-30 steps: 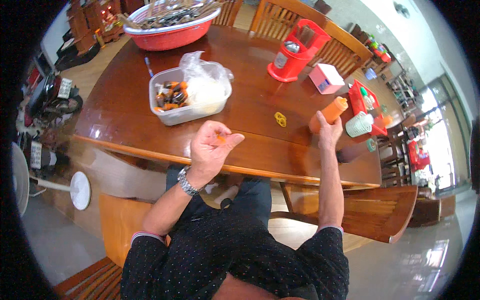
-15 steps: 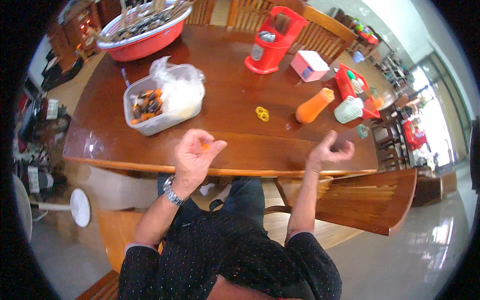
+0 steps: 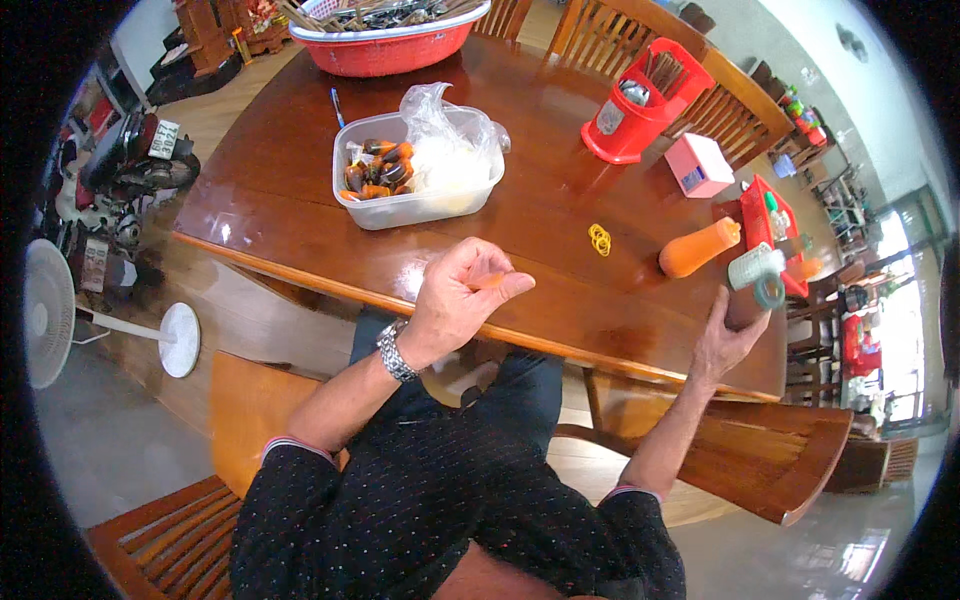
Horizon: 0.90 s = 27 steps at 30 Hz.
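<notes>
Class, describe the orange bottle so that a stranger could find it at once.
Start at the wooden table and find the right hand. Just beyond it, slightly left, stands the orange bottle, orange to its tip, unlike the darker, green-topped bottle at that hand.

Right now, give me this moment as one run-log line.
left hand: pinching orange piece | right hand: holding dark bottle | orange bottle: on table | yellow bands: on table | tub: beyond left hand

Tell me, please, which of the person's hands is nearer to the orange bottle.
Right: the right hand holds the dark bottle, close on the near side of the orange bottle; the left hand is farther off, to its left.
</notes>
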Each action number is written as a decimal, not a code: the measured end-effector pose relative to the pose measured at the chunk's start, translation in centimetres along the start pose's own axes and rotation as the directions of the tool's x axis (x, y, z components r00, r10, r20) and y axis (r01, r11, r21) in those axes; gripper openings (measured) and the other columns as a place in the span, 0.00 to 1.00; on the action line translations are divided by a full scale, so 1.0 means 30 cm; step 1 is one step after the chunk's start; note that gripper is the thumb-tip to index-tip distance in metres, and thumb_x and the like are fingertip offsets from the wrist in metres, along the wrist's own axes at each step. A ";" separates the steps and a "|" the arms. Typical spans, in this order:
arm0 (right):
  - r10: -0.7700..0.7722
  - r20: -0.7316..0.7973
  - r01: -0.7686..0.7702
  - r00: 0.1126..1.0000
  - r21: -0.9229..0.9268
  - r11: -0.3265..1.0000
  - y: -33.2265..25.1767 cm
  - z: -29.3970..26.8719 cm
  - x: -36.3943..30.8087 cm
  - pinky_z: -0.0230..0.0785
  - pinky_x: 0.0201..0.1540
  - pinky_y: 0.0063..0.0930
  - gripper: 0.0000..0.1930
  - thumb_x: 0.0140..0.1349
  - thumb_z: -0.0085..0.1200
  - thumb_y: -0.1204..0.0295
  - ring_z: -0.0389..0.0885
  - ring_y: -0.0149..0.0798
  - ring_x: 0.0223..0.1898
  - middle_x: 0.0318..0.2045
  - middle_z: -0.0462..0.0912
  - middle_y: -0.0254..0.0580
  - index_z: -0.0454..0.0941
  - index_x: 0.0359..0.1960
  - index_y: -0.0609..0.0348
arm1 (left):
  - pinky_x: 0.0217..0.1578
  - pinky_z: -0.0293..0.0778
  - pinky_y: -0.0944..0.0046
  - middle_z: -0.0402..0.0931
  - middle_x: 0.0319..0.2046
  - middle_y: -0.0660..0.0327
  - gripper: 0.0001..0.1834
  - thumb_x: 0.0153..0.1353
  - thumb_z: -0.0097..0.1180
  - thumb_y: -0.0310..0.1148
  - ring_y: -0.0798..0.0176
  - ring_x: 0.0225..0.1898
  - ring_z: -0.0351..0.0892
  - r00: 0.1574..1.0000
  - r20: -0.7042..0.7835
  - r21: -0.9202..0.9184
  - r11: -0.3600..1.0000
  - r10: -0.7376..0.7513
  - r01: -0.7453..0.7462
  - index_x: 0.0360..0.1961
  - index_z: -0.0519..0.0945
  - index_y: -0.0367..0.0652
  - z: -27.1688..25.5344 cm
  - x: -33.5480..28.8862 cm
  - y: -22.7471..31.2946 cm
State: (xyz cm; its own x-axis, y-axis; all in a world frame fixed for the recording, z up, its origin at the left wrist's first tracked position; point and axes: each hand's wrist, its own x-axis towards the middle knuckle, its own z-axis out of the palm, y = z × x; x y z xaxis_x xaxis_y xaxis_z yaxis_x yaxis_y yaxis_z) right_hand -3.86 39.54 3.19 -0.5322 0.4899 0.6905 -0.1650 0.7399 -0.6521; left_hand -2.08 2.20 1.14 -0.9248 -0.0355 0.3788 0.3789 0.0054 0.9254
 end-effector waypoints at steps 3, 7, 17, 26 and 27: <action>-0.431 0.258 0.478 0.865 -0.160 0.864 -0.241 -0.007 0.024 0.62 0.68 0.47 0.31 0.57 0.72 0.70 0.76 0.49 0.63 0.59 0.80 0.44 0.76 0.63 0.56 | 0.33 0.75 0.71 0.80 0.28 0.69 0.14 0.61 0.75 0.34 0.76 0.31 0.76 0.997 0.033 -0.076 0.994 -0.070 0.072 0.35 0.79 0.42 0.000 0.003 -0.007; -0.689 0.443 0.804 0.573 -0.144 0.577 -0.502 0.022 0.059 0.59 0.65 0.46 0.29 0.48 0.67 0.74 0.78 0.43 0.59 0.53 0.81 0.36 0.81 0.57 0.45 | 0.34 0.75 0.71 0.81 0.28 0.69 0.13 0.61 0.75 0.34 0.76 0.31 0.76 0.991 0.065 -0.088 0.988 -0.119 0.124 0.35 0.80 0.42 -0.012 -0.005 -0.004; -0.722 0.628 0.944 0.291 -0.065 0.324 -0.736 0.055 0.039 0.53 0.67 0.50 0.31 0.48 0.66 0.78 0.74 0.40 0.63 0.55 0.78 0.33 0.82 0.56 0.34 | 0.37 0.77 0.65 0.83 0.31 0.63 0.16 0.59 0.76 0.36 0.72 0.33 0.78 0.994 0.070 0.080 0.993 -0.089 0.083 0.36 0.81 0.39 -0.037 -0.014 0.031; -0.719 0.668 0.976 0.191 -0.053 0.209 -0.763 0.046 0.045 0.53 0.67 0.50 0.29 0.51 0.64 0.74 0.72 0.40 0.65 0.56 0.77 0.35 0.80 0.58 0.36 | 0.39 0.79 0.62 0.85 0.32 0.58 0.18 0.59 0.76 0.39 0.66 0.35 0.84 0.984 0.159 0.165 0.985 -0.085 0.058 0.39 0.82 0.39 -0.017 0.000 0.031; -0.719 0.673 0.980 0.176 -0.055 0.189 -0.769 0.047 0.045 0.53 0.67 0.50 0.29 0.51 0.63 0.73 0.72 0.40 0.65 0.56 0.77 0.35 0.80 0.58 0.36 | 0.40 0.79 0.61 0.86 0.32 0.58 0.18 0.59 0.76 0.39 0.66 0.36 0.84 0.982 0.167 0.172 0.984 -0.084 0.055 0.39 0.82 0.39 -0.017 0.001 0.033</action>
State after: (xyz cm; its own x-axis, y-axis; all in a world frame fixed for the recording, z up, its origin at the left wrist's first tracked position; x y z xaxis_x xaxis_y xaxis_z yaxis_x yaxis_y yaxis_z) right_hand -1.94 22.47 18.71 -0.5335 -0.7557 0.3798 -0.5076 0.6453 0.5709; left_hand -1.70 1.70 2.07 -0.9462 0.1315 0.2957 0.3158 0.1751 0.9325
